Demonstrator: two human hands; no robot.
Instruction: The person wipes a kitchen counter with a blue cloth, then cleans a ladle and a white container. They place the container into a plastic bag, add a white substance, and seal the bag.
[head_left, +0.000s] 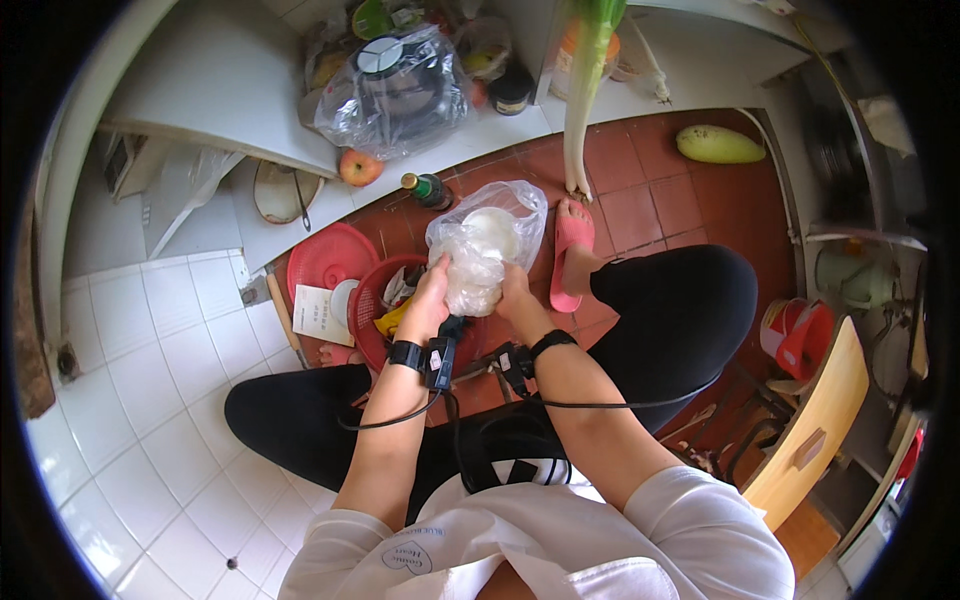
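Both hands grip a transparent plastic bag (474, 276) at its bunched near end, in front of my body. My left hand (427, 300) holds the bunch from its left side, and my right hand (513, 289) holds it from the right. Inside the far part of the bag lies something white and round (491, 229); whether it is a dish or loose contents I cannot tell. My fingertips are partly hidden by the crumpled plastic. Under my left wrist stands a red plastic basket (365, 313) with a yellow item (391, 321) and other things in it.
Beyond the bag, a green-capped dark bottle (431, 192) stands on the red tiles. A long leek (579, 127) leans by my pink slipper (571, 255). A red lid (330, 259) lies left, an apple (360, 167) on the ledge, and a pale green gourd (718, 144) far right.
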